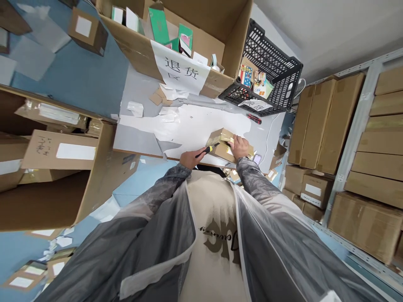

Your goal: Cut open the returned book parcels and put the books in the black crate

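My left hand (189, 159) is closed around a black and yellow utility knife (204, 152). The knife's tip points right and meets the near side of a small taped cardboard box (220, 137); whether it cuts into the box I cannot tell. My right hand (240, 147) grips the right part of this box, with its fingers curled over the top. The box rests near the front edge of a white table (201, 121). Just right of my right hand lies a phone (257, 159).
Behind stands a large open carton (135, 50) holding green and white boxes. Beside it are a black crate (273, 63) with colourful packs and a red-black tool (253, 118). Paper scraps (170, 114) litter the table. A big carton (103, 167) stands left, shelved boxes (317, 121) right.
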Demonstrator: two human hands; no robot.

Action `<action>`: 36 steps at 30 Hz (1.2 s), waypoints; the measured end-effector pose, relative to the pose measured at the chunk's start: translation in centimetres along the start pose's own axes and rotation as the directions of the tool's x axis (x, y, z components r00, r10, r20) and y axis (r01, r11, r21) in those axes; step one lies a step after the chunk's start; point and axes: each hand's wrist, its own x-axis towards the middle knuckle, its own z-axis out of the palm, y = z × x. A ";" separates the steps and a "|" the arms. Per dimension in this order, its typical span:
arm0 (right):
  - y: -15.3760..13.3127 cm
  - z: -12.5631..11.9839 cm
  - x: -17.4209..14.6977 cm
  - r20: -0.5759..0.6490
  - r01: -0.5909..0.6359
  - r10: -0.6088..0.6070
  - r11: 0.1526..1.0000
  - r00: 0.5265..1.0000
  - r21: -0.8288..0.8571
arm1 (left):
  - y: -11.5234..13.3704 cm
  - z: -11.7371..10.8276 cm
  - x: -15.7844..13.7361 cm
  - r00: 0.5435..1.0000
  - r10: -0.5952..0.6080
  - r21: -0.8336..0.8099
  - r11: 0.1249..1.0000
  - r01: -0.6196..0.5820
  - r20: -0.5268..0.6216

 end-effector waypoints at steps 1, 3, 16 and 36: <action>-0.3 -0.6 -0.1 0.025 -0.003 0.003 1.000 1.000 -0.018 | 0.1 -0.1 0.0 1.000 -0.001 0.032 1.000 0.001 0.005; -0.8 -2.0 -0.1 0.066 -0.004 0.006 0.999 0.998 -0.036 | 0.3 -0.4 0.1 1.000 -0.002 0.078 0.997 0.000 0.020; -0.7 -5.6 3.8 -0.195 -0.178 0.191 0.981 0.962 0.081 | -0.3 -1.3 -1.2 0.993 -0.079 0.202 0.978 0.060 0.089; -6.1 -0.7 -7.3 0.210 -0.092 0.072 0.992 0.975 0.089 | -0.4 -3.1 3.2 1.000 0.026 0.111 0.993 -0.027 0.013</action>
